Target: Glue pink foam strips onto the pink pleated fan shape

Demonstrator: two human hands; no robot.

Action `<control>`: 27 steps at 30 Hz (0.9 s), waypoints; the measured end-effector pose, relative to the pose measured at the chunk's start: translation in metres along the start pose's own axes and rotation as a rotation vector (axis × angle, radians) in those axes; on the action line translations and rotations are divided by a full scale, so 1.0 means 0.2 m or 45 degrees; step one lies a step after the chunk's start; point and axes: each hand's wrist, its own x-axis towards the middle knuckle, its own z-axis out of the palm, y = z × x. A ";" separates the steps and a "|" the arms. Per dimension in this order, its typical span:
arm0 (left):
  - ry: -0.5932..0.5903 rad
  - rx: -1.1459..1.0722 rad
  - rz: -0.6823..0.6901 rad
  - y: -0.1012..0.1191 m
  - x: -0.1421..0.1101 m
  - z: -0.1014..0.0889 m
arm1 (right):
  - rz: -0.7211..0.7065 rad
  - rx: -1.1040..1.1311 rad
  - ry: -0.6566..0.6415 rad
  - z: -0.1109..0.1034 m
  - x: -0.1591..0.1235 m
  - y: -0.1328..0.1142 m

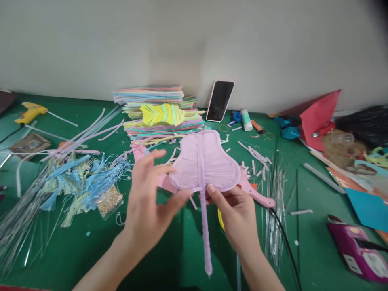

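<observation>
Above the green table I hold up a lilac hand fan point(188, 161), with a wavy outline and a fuzzy stem point(206, 238) that hangs downward. My right hand point(235, 208) pinches its lower edge beside the stem, thumb in front and fingers behind. My left hand point(148, 194) is at the fan's left side, fingers spread apart; the thumb tip lies close to the lower edge, and I cannot tell whether it touches. Behind the fan, partly hidden, lies a pink tool point(257, 196) with a black cord.
Bundled pipe cleaners point(148, 95) and a phone point(220, 101) are by the wall. Left are a yellow glue gun point(32, 113), blue tassels point(87, 178) and a bag of beads point(109, 201). Right are silver strands point(275, 214), a purple power strip point(357, 250) and red paper point(321, 121).
</observation>
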 end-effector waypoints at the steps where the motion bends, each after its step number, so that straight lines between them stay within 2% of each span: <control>1: -0.079 0.113 0.171 0.03 -0.02 0.00 | -0.004 0.013 0.027 0.01 0.00 0.00; 3: -0.088 0.255 0.347 0.08 -0.05 0.01 | -0.015 0.049 0.054 0.02 -0.01 0.00; 9: -0.017 0.282 0.556 0.10 -0.04 0.04 | 0.000 0.129 0.038 0.05 -0.02 0.00; 14: -0.085 0.157 0.673 0.11 -0.01 0.02 | 0.027 0.200 -0.001 0.04 -0.03 -0.01; 20: -0.049 0.197 0.800 0.09 -0.03 0.00 | 0.031 0.204 -0.043 0.06 -0.06 -0.05; 27: 0.045 0.181 0.991 0.02 0.02 0.00 | 0.097 0.187 -0.098 0.08 -0.08 -0.06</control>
